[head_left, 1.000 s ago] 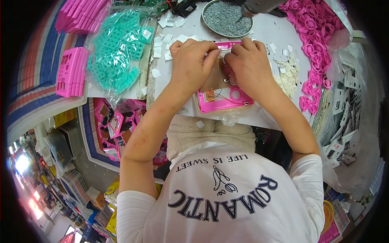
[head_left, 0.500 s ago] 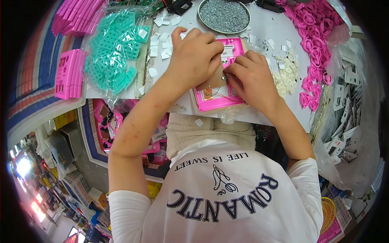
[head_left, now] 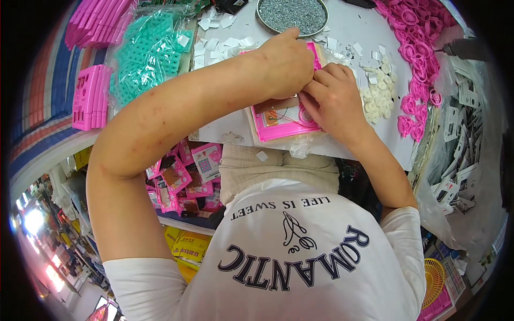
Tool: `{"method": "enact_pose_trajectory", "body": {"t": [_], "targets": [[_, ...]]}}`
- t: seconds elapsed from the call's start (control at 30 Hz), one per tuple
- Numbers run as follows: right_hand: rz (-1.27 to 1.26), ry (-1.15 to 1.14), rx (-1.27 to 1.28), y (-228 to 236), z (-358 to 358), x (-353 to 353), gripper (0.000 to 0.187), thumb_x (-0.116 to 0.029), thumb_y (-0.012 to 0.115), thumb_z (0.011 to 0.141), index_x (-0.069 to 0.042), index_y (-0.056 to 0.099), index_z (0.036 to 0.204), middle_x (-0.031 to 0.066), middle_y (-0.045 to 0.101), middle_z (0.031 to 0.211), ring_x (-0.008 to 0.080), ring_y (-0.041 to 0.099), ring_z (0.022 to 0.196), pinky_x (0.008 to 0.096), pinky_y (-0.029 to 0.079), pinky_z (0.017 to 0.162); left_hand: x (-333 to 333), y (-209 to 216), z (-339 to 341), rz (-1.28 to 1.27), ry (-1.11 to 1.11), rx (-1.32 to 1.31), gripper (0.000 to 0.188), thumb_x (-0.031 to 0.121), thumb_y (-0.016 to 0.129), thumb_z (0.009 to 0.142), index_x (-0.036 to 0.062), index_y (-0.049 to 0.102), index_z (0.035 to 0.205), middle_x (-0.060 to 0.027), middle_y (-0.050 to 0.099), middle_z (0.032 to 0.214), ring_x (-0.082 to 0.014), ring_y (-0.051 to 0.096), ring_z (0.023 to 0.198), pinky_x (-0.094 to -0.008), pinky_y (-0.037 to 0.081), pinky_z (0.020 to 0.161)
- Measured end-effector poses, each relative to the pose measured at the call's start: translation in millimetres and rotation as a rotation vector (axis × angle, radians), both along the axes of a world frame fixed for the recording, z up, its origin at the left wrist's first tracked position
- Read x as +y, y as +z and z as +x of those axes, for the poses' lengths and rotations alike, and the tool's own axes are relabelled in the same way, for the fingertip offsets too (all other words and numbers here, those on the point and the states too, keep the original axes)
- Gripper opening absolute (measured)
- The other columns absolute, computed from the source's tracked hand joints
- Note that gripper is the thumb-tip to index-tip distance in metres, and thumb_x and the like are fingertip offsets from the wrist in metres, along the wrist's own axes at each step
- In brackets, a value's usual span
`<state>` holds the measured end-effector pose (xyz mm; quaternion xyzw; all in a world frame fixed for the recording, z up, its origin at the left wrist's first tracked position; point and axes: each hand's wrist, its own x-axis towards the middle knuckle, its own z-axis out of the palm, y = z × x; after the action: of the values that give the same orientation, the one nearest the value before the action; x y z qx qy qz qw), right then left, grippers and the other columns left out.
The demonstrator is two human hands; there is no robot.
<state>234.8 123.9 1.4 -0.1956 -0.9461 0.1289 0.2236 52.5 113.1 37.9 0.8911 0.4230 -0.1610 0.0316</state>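
Observation:
A pink plastic casing (head_left: pixel 261 127) lies open on the table in front of me. Inside it sit a brown circuit board (head_left: pixel 276 104), a small copper-coloured piece and thin wires. My left hand (head_left: pixel 292 61) is closed over the casing's upper part, back turned up; most of its fingers and whatever they pinch are hidden. My right hand (head_left: pixel 334 99) bends its fingers over the casing's right side, its fingertips close against the left hand. Beyond the left hand stands a round metal dish (head_left: pixel 292 16) of small silver screws.
Teal perforated pieces (head_left: pixel 147 59) in clear plastic and stacked pink panels (head_left: pixel 92 99) lie left. Cream round parts (head_left: pixel 379 93), pink rings (head_left: pixel 415 64) and a dark pointed tool (head_left: pixel 466 49) are right. White squares (head_left: pixel 217 45) lie scattered. Assembled pink units (head_left: pixel 184 179) lie below the table edge.
My left hand has moved right and turned over the casing, its elbow swinging out to the left. My right hand stays at the casing's right side. The dark tool has appeared at the right.

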Motion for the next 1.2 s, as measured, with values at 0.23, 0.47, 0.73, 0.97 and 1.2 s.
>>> {"method": "enact_pose_trajectory", "body": {"t": [0.23, 0.47, 0.73, 0.97, 1.2], "targets": [[-0.088, -0.083, 0.078, -5, 6, -9, 0.014, -0.010, 0.078, 0.077, -0.008, 0.072, 0.090, 0.0045, 0.064, 0.086, 0.0267, 0.058, 0.086, 0.0434, 0.046, 0.082, -8, -10, 7, 0.063, -0.004, -0.117, 0.009, 0.017, 0.071, 0.080, 0.0088, 0.075, 0.079, -0.0073, 0.070, 0.085, -0.0247, 0.068, 0.088, -0.0415, 0.053, 0.072], [-0.164, -0.089, -0.077, 11, -9, 1, 0.011, -0.008, 0.074, 0.080, -0.006, 0.071, 0.090, 0.0094, 0.065, 0.081, 0.0320, 0.060, 0.083, 0.0444, 0.049, 0.077, 1, -8, -23, -0.183, 0.440, -0.393, 0.012, 0.015, 0.069, 0.083, 0.0044, 0.074, 0.087, -0.0165, 0.071, 0.086, -0.0356, 0.069, 0.089, -0.0470, 0.056, 0.077], [-0.216, -0.034, 0.084, 2, -19, 26, 0.011, -0.008, 0.076, 0.080, -0.006, 0.070, 0.089, 0.0102, 0.068, 0.092, 0.0348, 0.060, 0.090, 0.0444, 0.050, 0.081, -8, -16, -28, -0.105, 0.559, -0.517, 0.015, 0.017, 0.067, 0.085, 0.0047, 0.073, 0.089, -0.0149, 0.072, 0.088, -0.0356, 0.069, 0.088, -0.0472, 0.055, 0.078], [-0.199, -0.080, 0.013, -7, -21, 29, 0.013, -0.012, 0.080, 0.077, -0.007, 0.076, 0.088, 0.0057, 0.067, 0.106, 0.0328, 0.055, 0.100, 0.0420, 0.050, 0.088, -3, -21, -30, -0.079, 0.580, -0.578, 0.011, 0.017, 0.070, 0.082, 0.0062, 0.072, 0.085, -0.0134, 0.072, 0.086, -0.0348, 0.069, 0.084, -0.0459, 0.055, 0.075], [-0.043, 0.207, -0.018, -3, 5, 31, 0.021, -0.014, 0.077, 0.082, -0.008, 0.078, 0.103, 0.0069, 0.071, 0.113, 0.0342, 0.061, 0.106, 0.0424, 0.054, 0.090, -1, -12, -27, -0.120, 0.581, -0.530, 0.007, 0.011, 0.072, 0.077, 0.0050, 0.071, 0.081, -0.0134, 0.072, 0.082, -0.0340, 0.070, 0.084, -0.0453, 0.055, 0.075]]}}
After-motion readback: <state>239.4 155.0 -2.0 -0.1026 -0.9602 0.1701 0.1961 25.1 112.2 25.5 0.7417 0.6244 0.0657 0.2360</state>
